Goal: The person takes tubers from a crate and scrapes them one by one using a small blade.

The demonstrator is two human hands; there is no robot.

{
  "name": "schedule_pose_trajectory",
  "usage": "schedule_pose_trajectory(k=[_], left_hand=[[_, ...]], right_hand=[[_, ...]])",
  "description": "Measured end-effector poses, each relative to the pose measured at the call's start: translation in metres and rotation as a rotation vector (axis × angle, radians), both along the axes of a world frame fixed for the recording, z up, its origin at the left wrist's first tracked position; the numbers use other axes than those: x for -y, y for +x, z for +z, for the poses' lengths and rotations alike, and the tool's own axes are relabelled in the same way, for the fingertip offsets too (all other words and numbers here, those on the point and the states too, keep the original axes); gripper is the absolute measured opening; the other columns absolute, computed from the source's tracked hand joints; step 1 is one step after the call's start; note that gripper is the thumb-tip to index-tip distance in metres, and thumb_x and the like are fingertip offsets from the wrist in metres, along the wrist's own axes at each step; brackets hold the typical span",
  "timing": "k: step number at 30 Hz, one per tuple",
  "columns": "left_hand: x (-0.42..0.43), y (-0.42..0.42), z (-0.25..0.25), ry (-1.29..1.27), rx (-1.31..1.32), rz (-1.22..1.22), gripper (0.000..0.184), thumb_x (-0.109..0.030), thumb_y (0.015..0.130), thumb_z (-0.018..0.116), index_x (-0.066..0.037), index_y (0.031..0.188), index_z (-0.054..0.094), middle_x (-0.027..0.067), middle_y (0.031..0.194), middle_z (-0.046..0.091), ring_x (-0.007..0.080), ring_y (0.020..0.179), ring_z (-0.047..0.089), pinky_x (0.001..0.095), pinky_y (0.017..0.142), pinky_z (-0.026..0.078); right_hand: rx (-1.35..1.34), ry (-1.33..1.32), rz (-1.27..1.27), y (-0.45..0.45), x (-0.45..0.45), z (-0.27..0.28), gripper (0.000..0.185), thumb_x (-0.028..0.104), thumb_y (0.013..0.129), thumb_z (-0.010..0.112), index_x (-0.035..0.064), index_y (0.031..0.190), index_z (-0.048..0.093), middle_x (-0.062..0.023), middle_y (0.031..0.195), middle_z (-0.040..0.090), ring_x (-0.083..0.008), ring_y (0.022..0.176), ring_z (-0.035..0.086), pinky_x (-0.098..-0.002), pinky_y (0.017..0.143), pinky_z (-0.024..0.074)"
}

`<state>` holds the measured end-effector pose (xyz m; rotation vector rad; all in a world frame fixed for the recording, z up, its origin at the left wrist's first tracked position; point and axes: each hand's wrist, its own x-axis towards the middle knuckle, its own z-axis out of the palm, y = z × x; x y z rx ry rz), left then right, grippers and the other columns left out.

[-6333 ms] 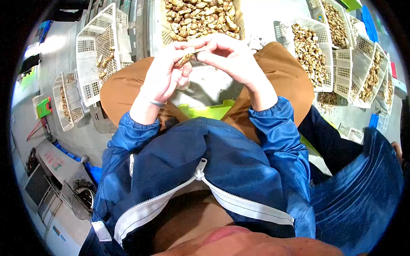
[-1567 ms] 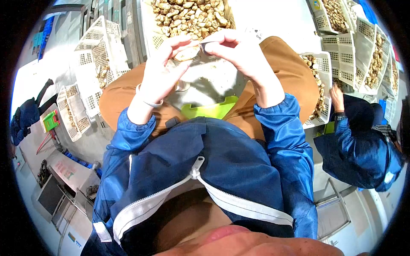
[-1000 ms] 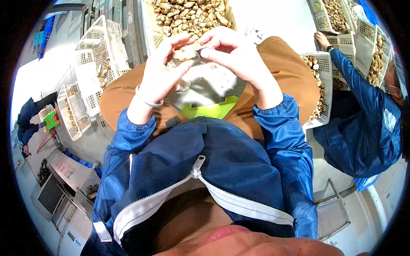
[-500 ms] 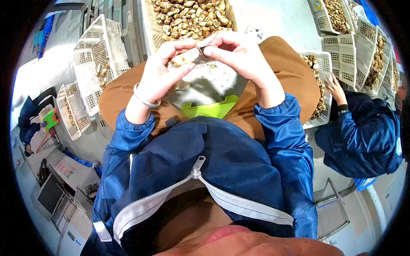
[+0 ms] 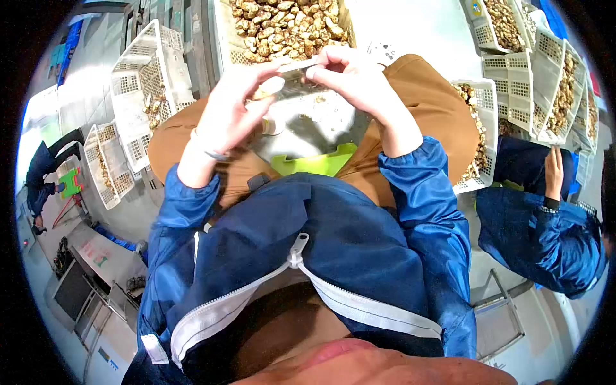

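My left hand [image 5: 231, 106] is closed round a cream-coloured piece with brownish edges [image 5: 268, 88], which looks like a mushroom. Opposite it, my right hand [image 5: 350, 76] pinches one end of a thin, pale, blade-like strip [image 5: 298, 65]. The strip reaches across toward my left fingertips; glare hides whether it touches them. Beyond both hands stands a white perforated crate [image 5: 352, 35], holding a heap of brown-and-cream mushroom-like pieces [image 5: 289, 29]. Below the hands, between my knees, is a pale surface with small scraps and a lime-green edge piece [image 5: 314, 160].
White crates [image 5: 138, 70] stand on the left, several with similar pieces. A crate [image 5: 489, 96] touches my right knee area, with more crates [image 5: 513, 77] beyond. A co-worker in blue [image 5: 532, 224] sits on the right; another person [image 5: 45, 173] bends at far left.
My left hand has shifted slightly left and turned, carrying the cream piece away from my right fingers. The pale strip now shows between the hands. The co-worker's hand has left the right crate.
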<state>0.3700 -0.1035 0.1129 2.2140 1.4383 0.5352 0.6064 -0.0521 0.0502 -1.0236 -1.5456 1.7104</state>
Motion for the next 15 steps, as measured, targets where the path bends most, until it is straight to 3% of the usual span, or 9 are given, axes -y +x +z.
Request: schedule_pose_trajectory(k=[4, 5, 7, 9, 10, 12, 13, 14, 15], left_hand=[[0.007, -0.102, -0.011, 0.003, 0.039, 0.411, 0.045, -0.006, 0.085, 0.063, -0.006, 0.129, 0.058, 0.0144, 0.122, 0.063, 0.0261, 0.114, 0.059, 0.0350, 0.096, 0.047], [0.009, -0.139, -0.016, -0.026, 0.119, 0.533, 0.045, -0.008, 0.085, 0.063, -0.006, 0.130, 0.058, 0.0152, 0.126, 0.062, 0.0252, 0.118, 0.058, 0.0347, 0.097, 0.046], [0.011, -0.219, -0.020, -0.260, -0.213, 0.739, 0.046, -0.014, 0.086, 0.064, -0.007, 0.131, 0.057, 0.0173, 0.132, 0.058, 0.0291, 0.121, 0.056, 0.0379, 0.101, 0.044], [0.014, -0.235, -0.018, -0.153, -0.817, 0.746, 0.050, -0.019, 0.086, 0.065, -0.007, 0.133, 0.054, 0.0185, 0.132, 0.058, 0.0345, 0.119, 0.057, 0.0400, 0.103, 0.043], [0.006, -0.265, -0.041, 0.080, -0.834, 0.572, 0.051, -0.023, 0.087, 0.064, -0.009, 0.135, 0.053, 0.0182, 0.132, 0.059, 0.0379, 0.118, 0.057, 0.0405, 0.103, 0.044], [-0.027, -0.221, -0.042, 0.147, -0.332, 0.438, 0.052, -0.025, 0.087, 0.065, -0.011, 0.136, 0.052, 0.0179, 0.132, 0.059, 0.0356, 0.119, 0.058, 0.0406, 0.101, 0.045], [-0.043, -0.177, -0.039, -0.018, -0.106, 0.446, 0.050, -0.025, 0.089, 0.064, -0.012, 0.136, 0.053, 0.0181, 0.133, 0.059, 0.0337, 0.122, 0.058, 0.0415, 0.101, 0.046], [-0.063, -0.136, -0.047, -0.117, 0.018, 0.352, 0.048, -0.022, 0.091, 0.062, -0.011, 0.136, 0.053, 0.0186, 0.131, 0.060, 0.0332, 0.118, 0.060, 0.0395, 0.100, 0.048], [-0.081, -0.099, -0.064, -0.184, -0.036, 0.309, 0.048, -0.024, 0.091, 0.060, -0.011, 0.137, 0.053, 0.0182, 0.126, 0.063, 0.0328, 0.116, 0.062, 0.0365, 0.099, 0.049]], right_hand=[[0.366, 0.299, 0.164, 0.001, 0.000, -0.023, 0.019, 0.022, 0.087, 0.069, 0.0040, 0.083, 0.064, -0.0027, 0.068, 0.059, -0.0101, 0.066, 0.054, -0.0309, 0.062, 0.0472], [0.453, 0.317, 0.121, -0.001, 0.010, -0.011, 0.024, 0.028, 0.084, 0.065, 0.0041, 0.083, 0.066, -0.0123, 0.071, 0.064, -0.0277, 0.068, 0.063, -0.0394, 0.063, 0.0494], [0.510, 0.554, 0.068, -0.002, 0.016, -0.022, 0.025, 0.029, 0.085, 0.064, 0.0044, 0.084, 0.067, -0.0158, 0.076, 0.065, -0.0323, 0.074, 0.065, -0.0427, 0.067, 0.0504], [0.533, 0.511, -0.019, -0.010, 0.014, 0.011, 0.025, 0.030, 0.085, 0.063, 0.0045, 0.084, 0.067, -0.0173, 0.079, 0.066, -0.0344, 0.077, 0.065, -0.0440, 0.069, 0.0510], [0.546, 0.491, -0.060, -0.010, 0.013, 0.023, 0.025, 0.030, 0.086, 0.063, 0.0046, 0.085, 0.067, -0.0180, 0.080, 0.066, -0.0355, 0.078, 0.065, -0.0446, 0.070, 0.0513], [0.528, 0.606, -0.180, -0.005, -0.011, 0.036, 0.024, 0.029, 0.086, 0.062, 0.0051, 0.086, 0.067, -0.0168, 0.076, 0.067, -0.0357, 0.074, 0.066, -0.0435, 0.068, 0.0525], [0.546, 0.615, -0.243, -0.003, -0.025, 0.053, 0.024, 0.029, 0.087, 0.062, 0.0053, 0.086, 0.068, -0.0164, 0.075, 0.067, -0.0356, 0.072, 0.067, -0.0432, 0.067, 0.0527], [0.468, 0.621, -0.297, -0.003, -0.039, 0.052, 0.025, 0.029, 0.087, 0.062, 0.0054, 0.086, 0.068, -0.0162, 0.074, 0.067, -0.0344, 0.072, 0.067, -0.0425, 0.066, 0.0527], [0.388, 0.618, -0.353, -0.002, -0.052, 0.047, 0.025, 0.030, 0.088, 0.062, 0.0055, 0.086, 0.068, -0.0159, 0.073, 0.067, -0.0332, 0.071, 0.068, -0.0418, 0.066, 0.0527]])
